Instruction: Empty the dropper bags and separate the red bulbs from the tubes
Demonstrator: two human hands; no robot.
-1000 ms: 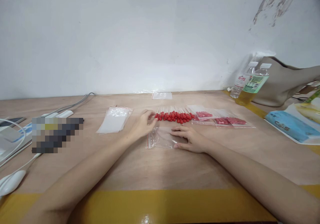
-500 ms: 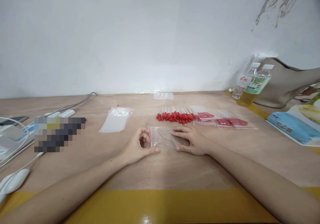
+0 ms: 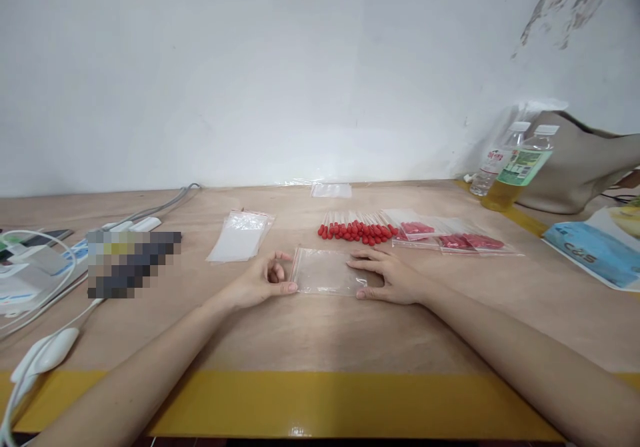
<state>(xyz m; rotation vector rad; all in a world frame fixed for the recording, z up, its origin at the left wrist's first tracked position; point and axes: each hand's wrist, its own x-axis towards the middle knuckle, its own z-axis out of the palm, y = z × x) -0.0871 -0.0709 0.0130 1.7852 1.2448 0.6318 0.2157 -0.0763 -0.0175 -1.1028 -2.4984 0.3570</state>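
Along the near edge of the tabletop (image 3: 320,340) runs a yellow strip, and both bare forearms reach over it toward the middle. There a small clear zip bag (image 3: 325,278) lies flat. The left hand (image 3: 263,282) rests at the bag's left end, fingers curled, thumb and forefinger closed around the red-lined mouth of the bag. The right hand (image 3: 390,278) lies palm down on the bag's right end, fingers loosely spread and pressing it to the wood. Just beyond the bag lies a row of red-tipped sticks (image 3: 357,230), and to their right several filled bags (image 3: 453,237) of the same. Left of the sticks sits a stack of empty bags (image 3: 240,236). Toward the left edge lie white cables (image 3: 45,360). At the far right corner two bottles (image 3: 515,164) stand by the wall.
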